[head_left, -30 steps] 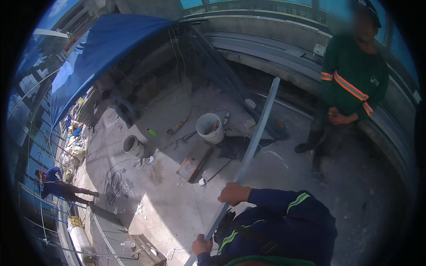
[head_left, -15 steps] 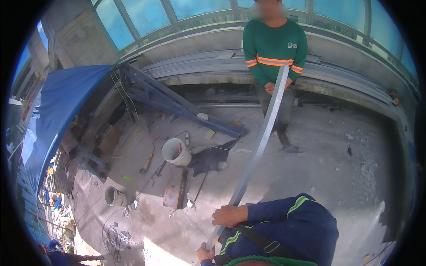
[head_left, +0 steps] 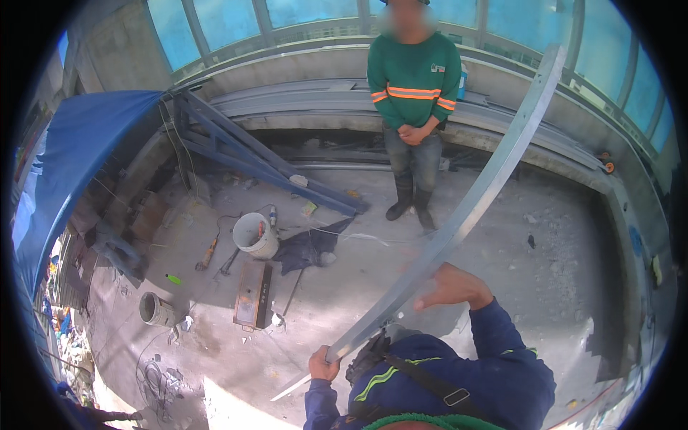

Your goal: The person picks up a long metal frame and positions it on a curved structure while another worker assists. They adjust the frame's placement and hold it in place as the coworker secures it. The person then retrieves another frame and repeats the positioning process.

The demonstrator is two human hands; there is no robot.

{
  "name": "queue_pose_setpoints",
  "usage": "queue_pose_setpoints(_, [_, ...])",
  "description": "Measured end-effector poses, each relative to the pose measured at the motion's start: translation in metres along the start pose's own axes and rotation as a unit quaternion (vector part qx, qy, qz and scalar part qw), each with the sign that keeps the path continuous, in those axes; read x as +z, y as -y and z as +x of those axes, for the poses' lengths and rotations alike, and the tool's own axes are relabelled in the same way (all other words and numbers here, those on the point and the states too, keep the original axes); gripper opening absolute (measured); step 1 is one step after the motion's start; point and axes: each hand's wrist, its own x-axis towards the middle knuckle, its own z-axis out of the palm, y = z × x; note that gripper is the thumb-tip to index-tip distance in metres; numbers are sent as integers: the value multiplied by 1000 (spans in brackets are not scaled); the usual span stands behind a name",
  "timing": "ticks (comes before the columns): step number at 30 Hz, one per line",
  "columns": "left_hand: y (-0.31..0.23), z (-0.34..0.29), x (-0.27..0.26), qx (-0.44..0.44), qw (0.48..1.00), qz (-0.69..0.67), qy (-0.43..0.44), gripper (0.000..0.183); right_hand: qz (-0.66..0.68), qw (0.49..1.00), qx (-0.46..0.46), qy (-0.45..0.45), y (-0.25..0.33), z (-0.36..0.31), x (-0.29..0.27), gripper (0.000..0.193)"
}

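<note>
Silver metal bar [head_left: 441, 247]: slants up across the rooftop-like work area from the wearer's left side at lower centre, its far end raised at upper right in front of blue windows [head_left: 530, 21].

Left hand [head_left: 324, 364]: closed firmly around the bar near its lower end, fingers wrapped over the metal.

Right hand [head_left: 464, 285]: opened, thumb apart from the fingers, close against the right side of the bar further up; whether skin meets metal cannot be told.

Navy sleeves [head_left: 494, 326]: clothe both arms of the wearer, with a dark strap [head_left: 424, 376] and its metal buckle crossing the body.

Co-worker [head_left: 416, 72]: stands facing the wearer in a green top banded with orange, hands [head_left: 416, 135] joined at the waist, well apart from the bar.

Far wall: long grey profiles [head_left: 308, 105] lie stacked along it, behind a blue steel frame [head_left: 272, 170].

Concrete floor [head_left: 373, 287]: a white bucket [head_left: 259, 247] stands beside a dark cloth [head_left: 304, 251], a rust-brown metal box [head_left: 251, 295] just below; a second bucket [head_left: 163, 312] sits tilted to the left, near a small bright-green object [head_left: 173, 279].

Blue tarpaulin [head_left: 86, 150]: hangs over a shaded corner at left.
</note>
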Motion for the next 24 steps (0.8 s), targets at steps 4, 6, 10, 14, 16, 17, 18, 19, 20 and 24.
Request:
queue_pose_setpoints(4, [-54, 35, 15, 45, 998, -12, 48, 28, 414, 864, -195, -212, 36, 9, -16, 98])
queue_pose_setpoints(6, [-88, 53, 20, 66, 993, -15, 92, 28, 426, 836, -275, -212, 56, 11, -31, 85])
queue_pose_setpoints(10, [-163, 85, 34, 71, 979, -61, 180, 41, 447, 785, -409, -130, 86, 10, -77, 57])
queue_pose_setpoints(14, [-180, 107, 55, 209, 970, -73, 101, 70, 401, 782, -443, -177, 100, 7, -123, 47])
queue_pose_setpoints(16, [-147, 103, 74, 56, 989, -67, 119, 78, 354, 796, -461, -172, 101, 7, -152, 44])
queue_pose_setpoints(17, [-121, 103, 86, -5, 991, -71, 118, 82, 343, 803, -460, -160, 99, 8, -166, 42])
queue_pose_setpoints(18, [-88, 95, 98, -122, 981, -56, 137, 80, 327, 812, -459, -155, 96, 8, -179, 41])
queue_pose_setpoints(19, [-52, 82, 110, -211, 966, -33, 149, 78, 307, 819, -459, -152, 90, 8, -190, 40])
queue_pose_setpoints(20, [-15, 62, 122, -282, 947, -18, 153, 76, 295, 827, -449, -167, 82, 9, -200, 40])
queue_pose_setpoints(24, [94, -57, 160, -548, 796, 78, 246, 54, 253, 851, -401, -227, 44, 16, -237, 42])
